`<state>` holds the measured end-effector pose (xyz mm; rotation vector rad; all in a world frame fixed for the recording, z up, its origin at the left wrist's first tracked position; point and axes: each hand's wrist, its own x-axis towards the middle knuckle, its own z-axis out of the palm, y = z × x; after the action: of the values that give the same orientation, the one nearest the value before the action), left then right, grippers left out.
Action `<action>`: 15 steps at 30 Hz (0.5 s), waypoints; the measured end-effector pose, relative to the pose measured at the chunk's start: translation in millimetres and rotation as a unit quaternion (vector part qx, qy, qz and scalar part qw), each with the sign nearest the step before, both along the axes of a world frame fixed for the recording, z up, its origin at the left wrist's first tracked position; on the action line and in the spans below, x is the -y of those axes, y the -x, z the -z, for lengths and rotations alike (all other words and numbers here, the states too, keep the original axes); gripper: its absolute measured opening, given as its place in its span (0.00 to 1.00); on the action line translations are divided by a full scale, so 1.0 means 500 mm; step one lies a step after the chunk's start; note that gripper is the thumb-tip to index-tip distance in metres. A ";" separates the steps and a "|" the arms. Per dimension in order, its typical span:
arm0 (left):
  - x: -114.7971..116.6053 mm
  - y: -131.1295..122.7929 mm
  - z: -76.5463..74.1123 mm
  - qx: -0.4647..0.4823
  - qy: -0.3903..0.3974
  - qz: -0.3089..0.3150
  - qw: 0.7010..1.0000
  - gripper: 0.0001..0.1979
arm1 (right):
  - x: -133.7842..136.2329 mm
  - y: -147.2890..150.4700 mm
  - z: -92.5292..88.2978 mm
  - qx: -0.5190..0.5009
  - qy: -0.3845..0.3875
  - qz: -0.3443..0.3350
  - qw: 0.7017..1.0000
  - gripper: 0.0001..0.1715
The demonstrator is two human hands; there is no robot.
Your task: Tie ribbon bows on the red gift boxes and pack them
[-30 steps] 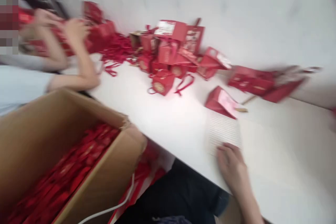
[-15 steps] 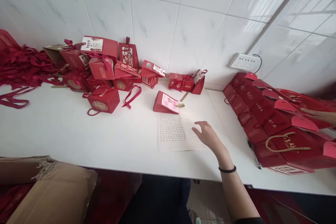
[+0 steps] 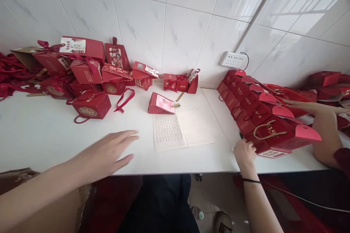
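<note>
My left hand (image 3: 109, 153) stretches flat over the white table (image 3: 41, 134), fingers extended, holding nothing, short of an open notebook (image 3: 180, 129). My right hand (image 3: 244, 154), with a black band at the wrist, curls against the near end of a row of red gift boxes (image 3: 254, 111) at the table's front right; something dark sits by its fingers, which I cannot name. A tipped red box with a pink label (image 3: 161, 103) lies just beyond the notebook.
A heap of red ribbon boxes (image 3: 84, 76) lines the tiled wall at left. Another person's hand (image 3: 308, 107) and arm reach over the box row from the right. A white power strip (image 3: 233, 59) hangs on the wall. A cardboard carton (image 3: 54, 211) stands below left.
The view swung right and steadied. My right hand left the notebook and went right to the row of boxes. My left hand came into view over the table.
</note>
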<state>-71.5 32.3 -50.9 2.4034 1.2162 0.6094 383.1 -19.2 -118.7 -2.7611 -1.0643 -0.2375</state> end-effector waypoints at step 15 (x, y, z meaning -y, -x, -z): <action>-0.015 -0.084 0.106 -0.106 0.184 0.177 0.961 0.33 | 0.020 0.057 -0.084 -0.015 0.036 -0.028 0.999 0.32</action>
<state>-29.7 39.7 -104.0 2.3154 0.8473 0.0126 354.5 -29.0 -76.5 -2.7831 -1.1622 -0.1529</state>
